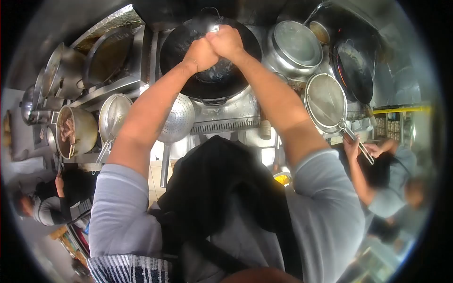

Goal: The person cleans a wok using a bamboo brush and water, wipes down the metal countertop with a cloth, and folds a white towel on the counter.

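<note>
Both of my arms reach forward over a large black wok (172,61) that holds some liquid. My left hand (202,54) is closed, with its fingers wrapped in and pressed against the other hand. Beside it, my right hand (226,41) is closed too, around something small and whitish (214,29) that I cannot make out. A blurred dark shape is just beyond the hands. Below the left forearm lies a perforated metal ladle (176,119) with a long handle.
At the right are a lidded pot (298,43), a round mesh strainer (326,101) and another wok (354,70). At the left stand a pot of meat (78,131), a strainer (114,113) and a dark pan (107,56). One person (394,179) works at the right, another (47,207) at the left.
</note>
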`<action>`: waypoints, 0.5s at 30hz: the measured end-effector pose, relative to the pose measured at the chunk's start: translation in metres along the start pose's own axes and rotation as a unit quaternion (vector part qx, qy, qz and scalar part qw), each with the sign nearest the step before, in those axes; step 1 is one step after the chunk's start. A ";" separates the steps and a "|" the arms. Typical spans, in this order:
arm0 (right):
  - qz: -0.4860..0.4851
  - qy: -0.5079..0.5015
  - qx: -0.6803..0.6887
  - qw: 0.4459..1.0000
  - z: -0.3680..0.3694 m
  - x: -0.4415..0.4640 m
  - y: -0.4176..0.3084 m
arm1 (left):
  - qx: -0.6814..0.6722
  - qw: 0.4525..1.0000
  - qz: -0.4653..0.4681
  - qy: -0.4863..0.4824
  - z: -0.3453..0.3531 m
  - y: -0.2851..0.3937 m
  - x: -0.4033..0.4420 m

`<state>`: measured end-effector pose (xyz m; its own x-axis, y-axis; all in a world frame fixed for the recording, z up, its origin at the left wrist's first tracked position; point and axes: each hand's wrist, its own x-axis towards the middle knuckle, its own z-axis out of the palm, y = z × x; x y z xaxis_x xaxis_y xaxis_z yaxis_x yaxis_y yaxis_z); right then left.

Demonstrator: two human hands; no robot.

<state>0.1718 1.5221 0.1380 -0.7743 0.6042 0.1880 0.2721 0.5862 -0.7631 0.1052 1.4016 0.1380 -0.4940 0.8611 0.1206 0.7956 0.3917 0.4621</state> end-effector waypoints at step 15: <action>-0.008 0.157 -0.069 0.985 -0.014 -0.061 0.045 | -0.084 0.996 0.009 0.035 0.077 -0.004 -0.095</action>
<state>0.2393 1.5191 0.1004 -0.5707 0.7190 0.3968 0.3542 0.6514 -0.6710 0.1758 1.3433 0.0573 -0.5075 0.8409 0.1881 0.7381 0.3116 0.5985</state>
